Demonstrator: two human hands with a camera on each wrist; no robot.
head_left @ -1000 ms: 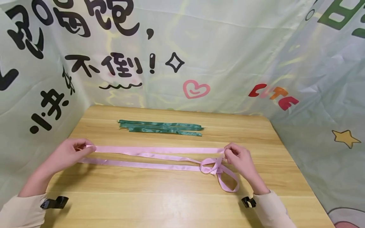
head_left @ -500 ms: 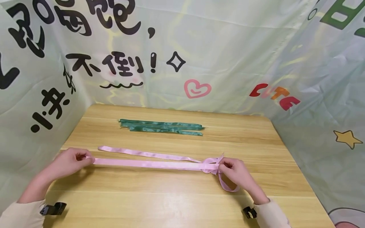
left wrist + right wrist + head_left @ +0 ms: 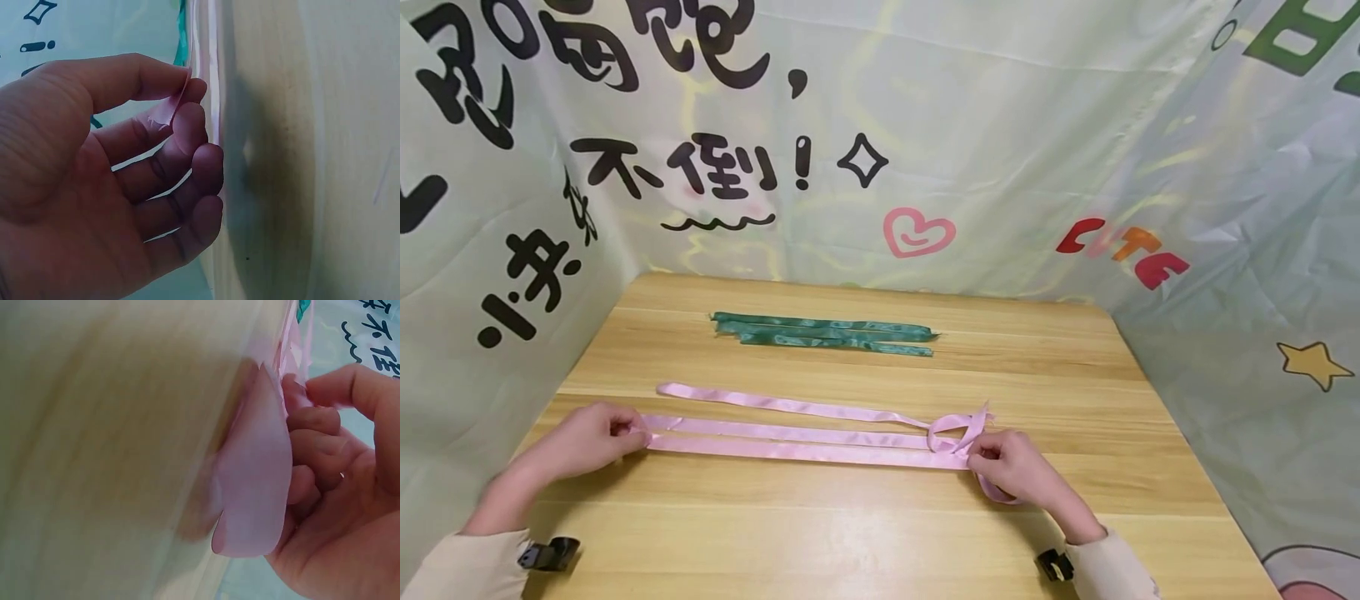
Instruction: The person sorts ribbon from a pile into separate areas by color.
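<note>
A pink satin ribbon strip [image 3: 805, 454] stretches straight between my two hands, at or just above the table. My left hand [image 3: 597, 437] pinches its left end between thumb and fingertips; a bit of ribbon end [image 3: 164, 114] pokes out there in the left wrist view. At the other end my right hand [image 3: 1017, 468] pinches the strip beside a tangle of pink loops [image 3: 973, 429]. Behind the held strip run two more pink lengths, a middle one [image 3: 790, 432] and a farther one [image 3: 790, 406]. In the right wrist view a wide pink loop [image 3: 256, 481] lies alongside my curled fingers.
Several dark green ribbon strips [image 3: 823, 330] lie together toward the back of the wooden table [image 3: 850, 533]. Printed cloth [image 3: 1000, 150] surrounds the table at the back and both sides. A black clip-like device [image 3: 550, 554] sits at the left cuff.
Both hands have come nearer the front edge with the taut pink strip. The farther pink length was released and lies on the table. The strip now sits in front of the middle length.
</note>
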